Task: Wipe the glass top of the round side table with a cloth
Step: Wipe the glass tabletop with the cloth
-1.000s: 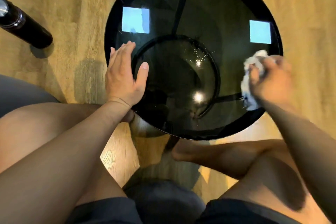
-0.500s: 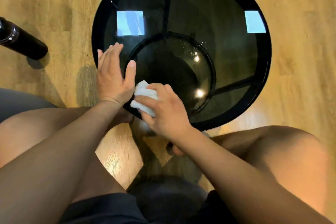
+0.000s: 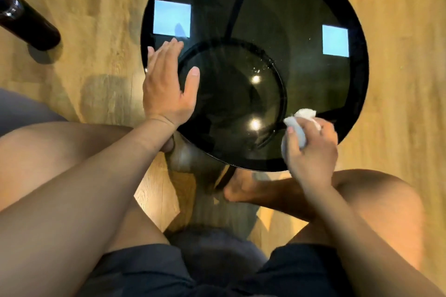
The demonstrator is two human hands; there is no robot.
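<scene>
- We see the round side table from above, its dark glass top rimmed in black and standing on a pale wooden floor.
- Our left hand lies flat and spread out on the glass at about nine o'clock, fingers together pointing toward twelve, thumb splayed inward; it grasps nothing.
- Our right hand is clenched around a bunched white cloth at about five o'clock on the tabletop, near the rim. The cloth sticks out past the fingertips and touches the glass.
- Two pale square reflections sit on the glass at about ten and two o'clock, and two small bright light spots glint near the centre.
- Through the glass we make out the table's inner ring and dark struts.
- A dark bottle stands on the floor at about ten o'clock, well apart from the table.
- Our bare knees and dark shorts fill the lower part of the view, with a bare foot under the near edge of the table.
</scene>
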